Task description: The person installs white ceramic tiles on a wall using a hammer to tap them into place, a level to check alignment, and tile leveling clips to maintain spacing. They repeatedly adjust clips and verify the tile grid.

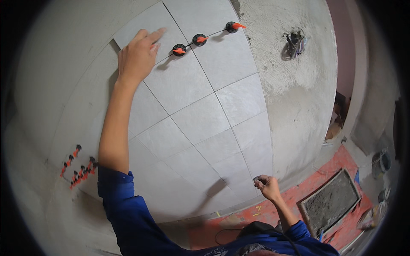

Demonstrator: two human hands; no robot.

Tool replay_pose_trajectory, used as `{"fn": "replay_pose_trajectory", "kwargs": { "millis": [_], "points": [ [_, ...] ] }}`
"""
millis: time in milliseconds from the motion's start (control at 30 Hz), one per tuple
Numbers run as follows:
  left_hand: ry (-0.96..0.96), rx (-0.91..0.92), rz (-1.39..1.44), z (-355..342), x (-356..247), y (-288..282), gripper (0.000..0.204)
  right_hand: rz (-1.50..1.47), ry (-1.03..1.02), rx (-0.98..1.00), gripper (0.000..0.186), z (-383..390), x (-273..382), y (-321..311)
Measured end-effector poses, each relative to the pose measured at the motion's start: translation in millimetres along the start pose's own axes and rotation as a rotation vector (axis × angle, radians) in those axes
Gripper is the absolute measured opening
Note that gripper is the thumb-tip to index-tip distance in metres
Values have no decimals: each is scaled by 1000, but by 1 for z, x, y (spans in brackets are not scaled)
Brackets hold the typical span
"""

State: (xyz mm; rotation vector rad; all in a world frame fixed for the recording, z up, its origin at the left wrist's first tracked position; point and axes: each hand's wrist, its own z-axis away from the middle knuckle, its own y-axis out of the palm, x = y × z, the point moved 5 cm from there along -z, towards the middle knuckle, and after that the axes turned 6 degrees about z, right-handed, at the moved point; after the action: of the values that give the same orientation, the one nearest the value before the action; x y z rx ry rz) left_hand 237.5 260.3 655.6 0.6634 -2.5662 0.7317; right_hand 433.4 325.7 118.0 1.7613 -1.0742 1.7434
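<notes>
Grey rectangular tiles point(192, 79) cover the wall in front of me, with thin joints between them. My left hand point(137, 55) is raised at the left side of the upper left tile point(147, 21), its index finger stretched along the surface and the others partly bent. Three tile levelers point(199, 39), black discs with orange handles, sit along the upper horizontal joint, just right of that hand. Low on the right, my right hand point(268, 187) is closed, fingertips pinched around something small and dark that I cannot make out. It stays near the tiles' lower right edge.
Rough plaster point(290, 106) borders the tiles, with a wire bundle point(294, 45) poking out. More levelers point(81, 170) are grouped at the lower left. A mortar tray point(331, 205) stands on a red floor sheet point(252, 213), near a bucket point(381, 164) and plastic bag point(371, 215).
</notes>
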Motion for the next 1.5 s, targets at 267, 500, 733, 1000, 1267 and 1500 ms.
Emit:
{"fn": "replay_pose_trajectory", "kwargs": {
  "millis": [267,500,733,1000,1267,1500],
  "points": [
    [-443,-379,107,37,50,-22,45,120,-227,-4,8,-61,57,-125],
    [-625,-143,3,66,44,-8,50,341,-1097,-226,9,-85,284,-198],
    [-685,-238,132,51,63,-3,51,594,-1400,-531,20,-96,462,-188],
    [-661,-293,175,47,72,1,53,990,-1276,-458,24,-147,599,-137],
    [-702,-439,272,33,90,-3,48,1218,-1162,-468,25,-188,635,-100],
    [-747,-414,380,30,90,0,47,1219,-1096,-472,27,-192,634,-97]
  ]
}}
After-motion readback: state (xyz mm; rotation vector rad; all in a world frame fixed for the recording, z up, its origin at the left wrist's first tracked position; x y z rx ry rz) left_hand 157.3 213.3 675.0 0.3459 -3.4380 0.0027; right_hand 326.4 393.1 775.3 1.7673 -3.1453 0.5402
